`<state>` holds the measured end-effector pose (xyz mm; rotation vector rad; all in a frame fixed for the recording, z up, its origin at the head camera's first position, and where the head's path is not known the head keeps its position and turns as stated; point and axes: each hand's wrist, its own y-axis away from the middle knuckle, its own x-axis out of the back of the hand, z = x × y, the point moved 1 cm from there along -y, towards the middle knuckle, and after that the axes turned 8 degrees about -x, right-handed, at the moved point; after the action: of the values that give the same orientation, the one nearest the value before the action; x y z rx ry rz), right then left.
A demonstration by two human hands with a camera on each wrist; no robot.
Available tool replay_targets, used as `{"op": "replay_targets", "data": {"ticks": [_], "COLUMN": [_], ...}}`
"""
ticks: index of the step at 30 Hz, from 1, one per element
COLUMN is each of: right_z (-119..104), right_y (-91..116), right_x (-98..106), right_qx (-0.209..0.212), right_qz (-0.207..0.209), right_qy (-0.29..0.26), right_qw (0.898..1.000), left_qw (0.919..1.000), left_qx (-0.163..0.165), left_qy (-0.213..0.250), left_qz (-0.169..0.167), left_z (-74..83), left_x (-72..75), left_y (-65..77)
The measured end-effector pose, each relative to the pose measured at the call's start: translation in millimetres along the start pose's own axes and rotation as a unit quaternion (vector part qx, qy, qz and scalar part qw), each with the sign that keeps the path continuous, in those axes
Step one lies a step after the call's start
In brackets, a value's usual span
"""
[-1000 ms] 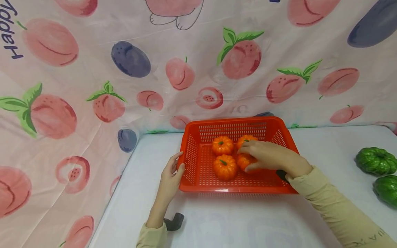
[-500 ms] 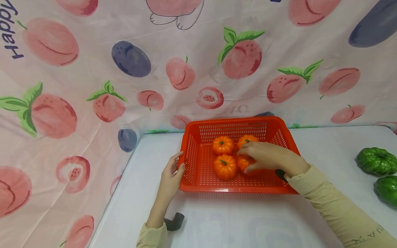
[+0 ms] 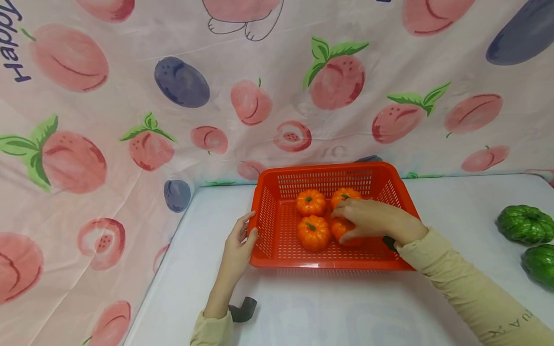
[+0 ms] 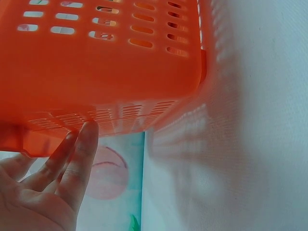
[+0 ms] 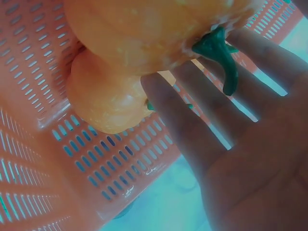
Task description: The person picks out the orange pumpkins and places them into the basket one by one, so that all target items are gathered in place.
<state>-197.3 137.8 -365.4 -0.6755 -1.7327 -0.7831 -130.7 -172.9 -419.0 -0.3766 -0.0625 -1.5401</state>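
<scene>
A red perforated plastic basket (image 3: 291, 263) sits on the white table with several small orange pumpkins in it. At its left wall is my left hand (image 3: 238, 241), thumb near the rim and straight fingers (image 4: 79, 166) touching the outside. Inside, my right hand (image 3: 368, 220) reaches over the front right pumpkin (image 3: 345, 232) and grips it, thumb on the near side and fingers across the far side. Its green stem (image 5: 219, 53) shows beside the fingers in the right wrist view. The back right pumpkin (image 3: 344, 194) is partly covered by the hand. Two more pumpkins, back left (image 3: 310, 202) and front left (image 3: 313, 233), stand beside them.
Two dark green pumpkins, one behind (image 3: 525, 224) and one in front (image 3: 540, 265), lie on the table at far right. Fruit-printed cloth (image 3: 216, 115) hangs behind the basket and along the left side.
My right wrist and sleeve have shifted slightly left, with the hand staying at the same pumpkin. The left hand and basket have kept their places.
</scene>
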Motion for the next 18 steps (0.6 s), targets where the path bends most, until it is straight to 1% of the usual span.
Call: {"op": "replay_targets", "data": {"ticks": [7,18], "right_z": [-0.5,-0.8], "right_y": [-0.2,-0.9], "right_x": [-0.3,-1.3], "right_qx": [0.004,0.012], "right_qz": [-0.003,0.003], "right_qy": [-0.003,0.011], "right_qw": [1.0,1.0], "left_qw": [1.0,1.0], "left_qx": [0.0,-0.007], "left_qy": [0.001,0.002], "left_qz": [0.0,0.003], "left_z": [-0.4,-1.7], "left_x": [0.3,0.6], "left_y": [0.4,-0.1]}}
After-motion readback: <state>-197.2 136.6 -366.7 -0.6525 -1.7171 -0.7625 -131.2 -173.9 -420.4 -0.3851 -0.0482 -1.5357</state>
